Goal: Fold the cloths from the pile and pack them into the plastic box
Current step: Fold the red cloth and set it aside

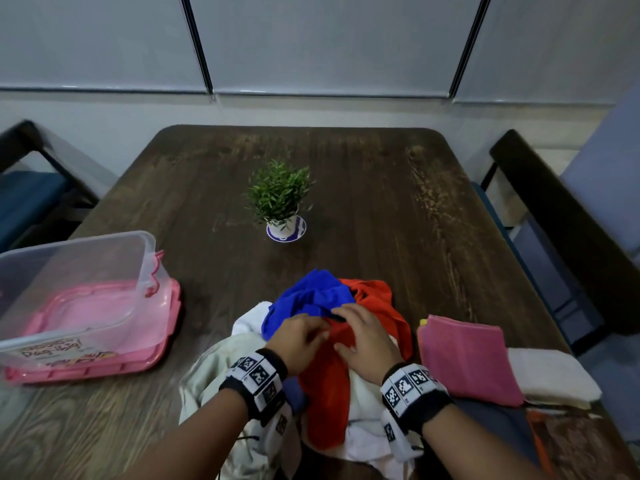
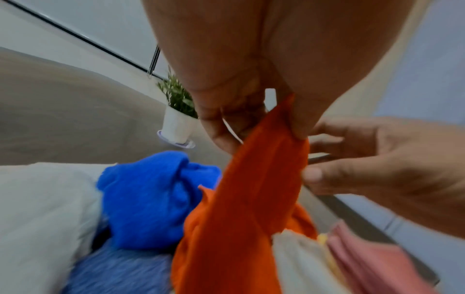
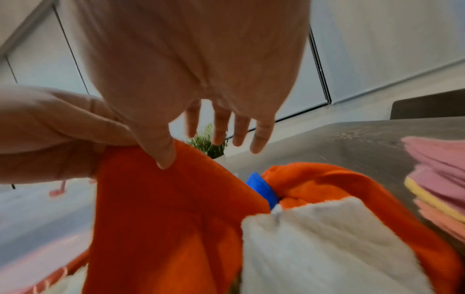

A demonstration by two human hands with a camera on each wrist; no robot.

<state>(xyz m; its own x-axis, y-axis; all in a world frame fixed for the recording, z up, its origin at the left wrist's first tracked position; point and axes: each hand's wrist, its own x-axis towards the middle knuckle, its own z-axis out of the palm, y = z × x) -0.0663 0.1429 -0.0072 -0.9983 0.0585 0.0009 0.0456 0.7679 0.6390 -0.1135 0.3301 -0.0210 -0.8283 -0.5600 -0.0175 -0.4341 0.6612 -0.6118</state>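
Note:
A loose pile of cloths lies at the table's near edge, with a blue cloth at its far side, an orange cloth across the middle and white cloths beneath. My left hand pinches an edge of the orange cloth between thumb and fingers and holds it up. My right hand hovers just right of it with straight, spread fingers; its thumb touches the orange cloth. The clear plastic box stands at the left on a pink lid.
Folded pink cloths and a folded white cloth are stacked at the right, near the table edge. A small potted plant stands mid-table beyond the pile. Dark chairs flank the table on both sides.

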